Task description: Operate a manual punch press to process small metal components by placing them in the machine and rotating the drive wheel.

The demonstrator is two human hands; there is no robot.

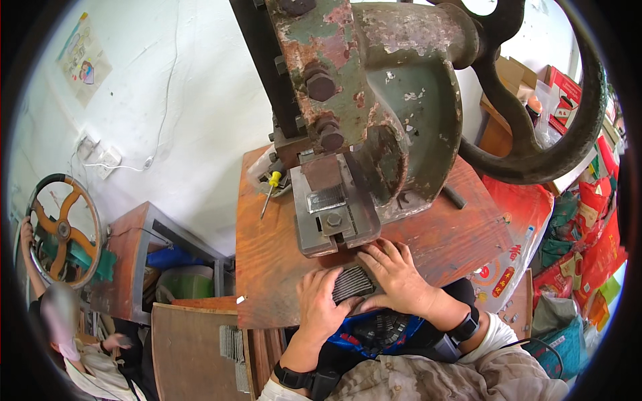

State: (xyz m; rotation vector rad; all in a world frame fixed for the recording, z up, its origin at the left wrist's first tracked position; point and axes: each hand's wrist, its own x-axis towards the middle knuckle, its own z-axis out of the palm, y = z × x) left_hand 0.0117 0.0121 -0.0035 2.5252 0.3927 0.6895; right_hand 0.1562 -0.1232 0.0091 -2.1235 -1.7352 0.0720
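Between my two hands, at the front edge of the wooden table [267, 234], is a block of thin ribbed grey metal strips [352, 284]. My left hand [318, 301] closes on its left side with the thumb along the near edge. From the right, my right hand [396, 279] grips it, fingers curled over the far corner. Just beyond my hands sits the press's steel die plate [304, 230], with a bolt [332, 222] in it and a ribbed metal piece [326, 199] lying on top. A blue container [378, 331] holding small dark pieces is below my hands.
The heavy press [414, 113] with its large handwheel [528, 150] stands over the table. A yellow-handled screwdriver [274, 179] lies left of it, a metal rod [454, 197] right. More ribbed strips [233, 344] rest on a lower board. Another person [87, 374] holds a wheel [63, 230] at left.
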